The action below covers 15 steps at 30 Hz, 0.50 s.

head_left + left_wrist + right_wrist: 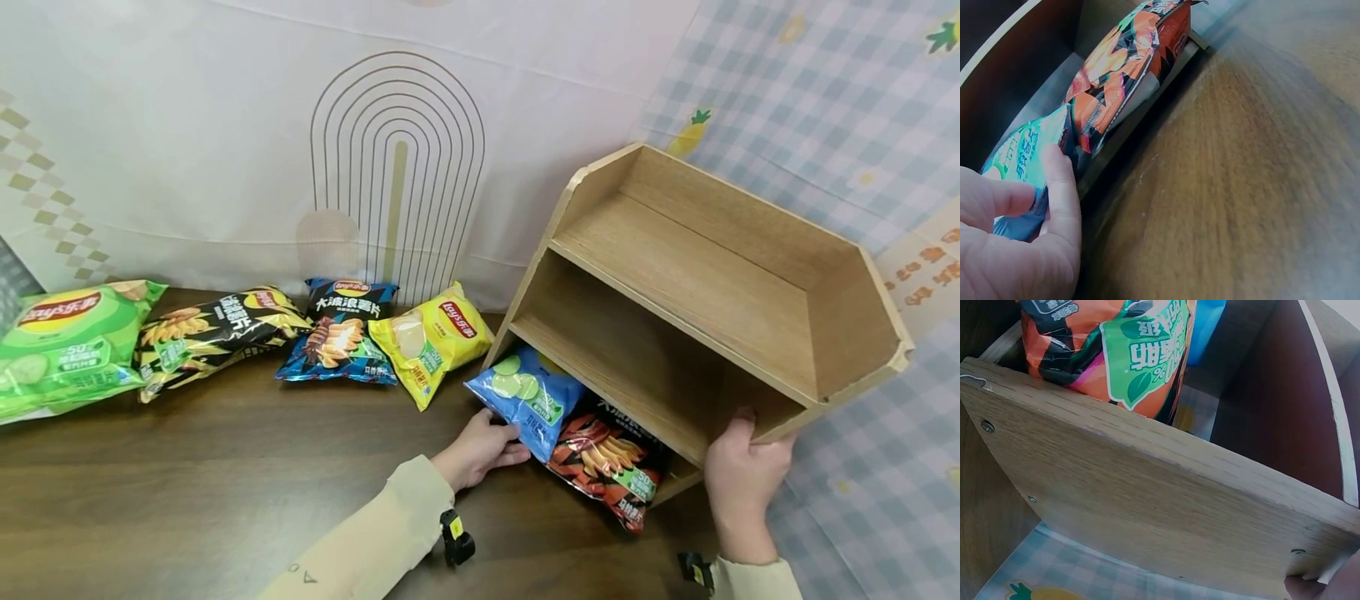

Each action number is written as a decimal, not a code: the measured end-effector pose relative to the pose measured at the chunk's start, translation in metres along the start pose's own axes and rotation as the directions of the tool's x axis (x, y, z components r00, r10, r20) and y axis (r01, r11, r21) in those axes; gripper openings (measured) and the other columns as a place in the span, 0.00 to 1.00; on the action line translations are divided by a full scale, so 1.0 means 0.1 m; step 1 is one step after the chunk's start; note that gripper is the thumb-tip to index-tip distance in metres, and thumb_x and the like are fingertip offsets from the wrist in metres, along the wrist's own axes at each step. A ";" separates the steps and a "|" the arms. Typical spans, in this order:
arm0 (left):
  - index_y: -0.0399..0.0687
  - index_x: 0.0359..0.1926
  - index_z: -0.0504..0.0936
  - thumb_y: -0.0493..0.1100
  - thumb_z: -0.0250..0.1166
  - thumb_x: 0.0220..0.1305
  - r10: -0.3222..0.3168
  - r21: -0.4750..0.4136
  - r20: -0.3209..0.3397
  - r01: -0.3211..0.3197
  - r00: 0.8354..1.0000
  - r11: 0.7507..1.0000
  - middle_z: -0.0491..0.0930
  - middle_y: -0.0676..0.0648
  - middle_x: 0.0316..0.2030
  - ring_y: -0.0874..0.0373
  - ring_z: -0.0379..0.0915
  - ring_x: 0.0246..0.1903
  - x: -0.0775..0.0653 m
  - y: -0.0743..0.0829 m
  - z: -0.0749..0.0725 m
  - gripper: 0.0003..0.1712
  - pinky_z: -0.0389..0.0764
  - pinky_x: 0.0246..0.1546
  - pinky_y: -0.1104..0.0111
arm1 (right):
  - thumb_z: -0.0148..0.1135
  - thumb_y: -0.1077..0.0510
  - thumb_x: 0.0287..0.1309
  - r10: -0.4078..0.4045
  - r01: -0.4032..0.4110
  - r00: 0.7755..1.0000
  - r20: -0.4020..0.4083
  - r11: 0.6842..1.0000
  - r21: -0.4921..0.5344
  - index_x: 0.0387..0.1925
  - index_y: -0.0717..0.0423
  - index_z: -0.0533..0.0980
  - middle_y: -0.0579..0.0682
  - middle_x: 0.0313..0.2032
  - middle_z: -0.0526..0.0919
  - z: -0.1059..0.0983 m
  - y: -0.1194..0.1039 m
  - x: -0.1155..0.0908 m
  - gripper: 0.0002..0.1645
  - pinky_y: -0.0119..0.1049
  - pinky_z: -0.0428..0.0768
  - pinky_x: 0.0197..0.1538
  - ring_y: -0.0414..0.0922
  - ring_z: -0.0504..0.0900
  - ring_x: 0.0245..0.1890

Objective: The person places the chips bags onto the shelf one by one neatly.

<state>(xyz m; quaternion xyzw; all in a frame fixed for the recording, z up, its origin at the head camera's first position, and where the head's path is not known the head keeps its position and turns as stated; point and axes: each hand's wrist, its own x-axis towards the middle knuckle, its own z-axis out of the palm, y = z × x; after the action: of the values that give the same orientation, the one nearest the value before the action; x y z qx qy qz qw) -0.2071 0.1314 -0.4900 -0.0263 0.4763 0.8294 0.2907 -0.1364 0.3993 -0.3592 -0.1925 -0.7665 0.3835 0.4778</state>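
Observation:
With thumb and fingers, my left hand (480, 452) pinches the lower corner of a blue chip bag (525, 398), which lies in the lower left opening of a wooden shelf (690, 250). Beside it, to the right, a black and orange chip bag (603, 458) leans out of the same bottom compartment. In the left wrist view, the thumb is over the blue bag's (1029, 156) face. My right hand (746, 475) grips the front edge of the shelf's right side panel. Only its fingertips (1302, 589) show at the corner of the right wrist view.
Left of the shelf, a yellow chip bag (432, 342), a blue and black one (339, 333), a black and gold one (217, 337) and a green one (78, 346) line the back of the wooden table (225, 475). Behind hang patterned cloths (562, 75).

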 end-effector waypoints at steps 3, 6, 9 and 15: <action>0.32 0.64 0.56 0.32 0.55 0.70 -0.015 -0.004 0.004 0.015 1.000 1.000 0.77 0.33 0.42 0.51 0.82 0.31 -0.01 -0.01 -0.02 0.26 0.83 0.41 0.60 | 0.49 0.56 0.64 0.010 -0.010 1.000 -0.004 1.000 -0.005 0.66 0.54 0.66 0.62 0.57 0.75 0.00 0.00 0.00 0.28 0.32 0.66 0.62 0.47 0.72 0.55; 0.31 0.63 0.56 0.33 0.55 0.70 -0.021 -0.009 0.008 0.021 1.000 1.000 0.77 0.33 0.42 0.50 0.82 0.33 -0.02 -0.01 -0.04 0.25 0.82 0.42 0.59 | 0.49 0.55 0.64 0.004 -0.004 1.000 -0.007 1.000 -0.013 0.66 0.54 0.66 0.63 0.57 0.75 0.00 0.01 0.01 0.29 0.34 0.66 0.62 0.49 0.72 0.55; 0.31 0.59 0.58 0.33 0.55 0.70 -0.032 -0.008 0.015 0.032 0.999 0.999 0.76 0.32 0.43 0.49 0.82 0.35 -0.04 0.00 -0.07 0.22 0.82 0.43 0.59 | 0.48 0.55 0.65 -0.007 0.007 1.000 -0.006 1.000 -0.022 0.66 0.53 0.66 0.63 0.56 0.75 -0.01 0.01 0.01 0.28 0.36 0.67 0.61 0.51 0.73 0.53; 0.30 0.56 0.63 0.36 0.53 0.71 -0.060 0.027 0.051 0.058 0.997 0.998 0.74 0.31 0.46 0.46 0.81 0.39 -0.12 0.05 -0.19 0.17 0.81 0.44 0.57 | 0.48 0.54 0.65 -0.001 0.001 1.000 0.004 1.000 -0.021 0.66 0.54 0.66 0.62 0.56 0.75 -0.01 0.01 0.01 0.28 0.37 0.67 0.61 0.50 0.72 0.52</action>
<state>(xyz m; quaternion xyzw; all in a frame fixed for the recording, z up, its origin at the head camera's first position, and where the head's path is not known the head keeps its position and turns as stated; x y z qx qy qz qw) -0.2044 0.1082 -0.4927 -0.0150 0.4782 0.8147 0.3277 -0.1361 0.4005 -0.3591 -0.1962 -0.7716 0.3757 0.4744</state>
